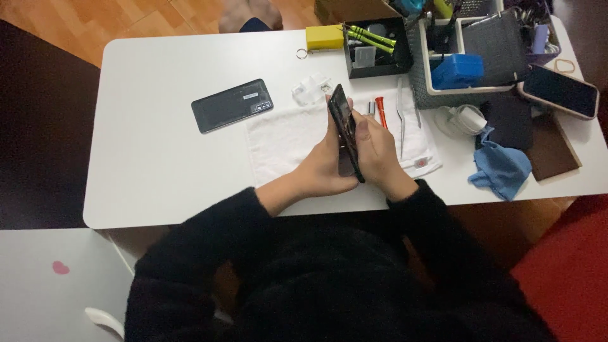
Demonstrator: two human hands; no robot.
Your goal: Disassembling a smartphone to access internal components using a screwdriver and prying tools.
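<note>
Phone teardown, mid-step: both hands gripping opened phone [342, 130] on edge.
Left hand [326, 166] and right hand [379, 152] clasp it over white towel [285, 142]; back cover [232, 105] already off; next likely needs tweezers [400, 117].

One head view looks steeply down from above the seated person, facing the table [158, 158] from its near edge, close enough that the table fills the frame.

Dark back cover [232, 105] lying flat left of towel, small pale label near its top. Phone [560, 91], dark screen, pinkish case, at right table edge.
</note>
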